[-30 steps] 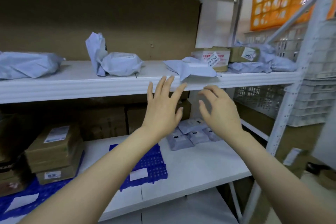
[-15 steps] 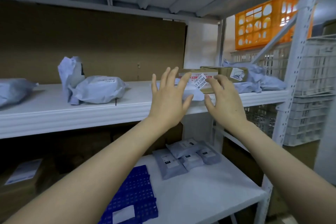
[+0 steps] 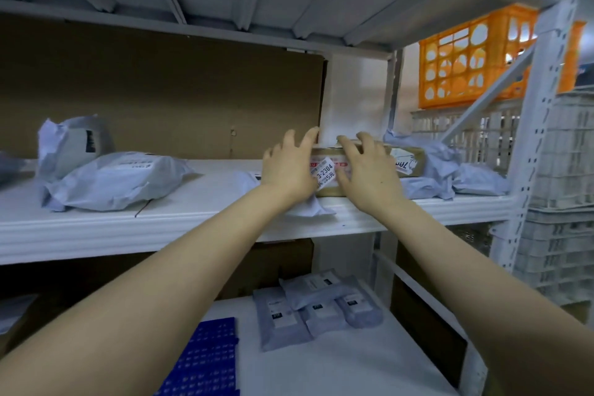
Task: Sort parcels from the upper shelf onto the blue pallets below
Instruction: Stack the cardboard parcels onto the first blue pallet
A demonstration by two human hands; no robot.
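Note:
A brown cardboard box (image 3: 325, 170) with a white label stands on the upper shelf (image 3: 160, 228), resting on a flat grey mailer (image 3: 310, 207). My left hand (image 3: 289, 167) lies against the box's left end with fingers spread upward. The fingers of my right hand (image 3: 369, 170) rest straight on the box's top and front. A second cardboard box (image 3: 409, 161) sits just right of it. On the lower shelf lie a blue pallet (image 3: 205, 360) and several small grey parcels (image 3: 316, 302).
Grey mailers lie at the left of the upper shelf (image 3: 112, 180), one standing upright (image 3: 74, 145), and more are crumpled at the right (image 3: 456, 175). A white shelf post (image 3: 530, 138) rises on the right, with white crates (image 3: 562, 219) and an orange crate (image 3: 466, 55) behind it.
Both hands have risen from below the shelf edge and moved forward onto the labelled cardboard box. The view has tilted up and closer to the shelf.

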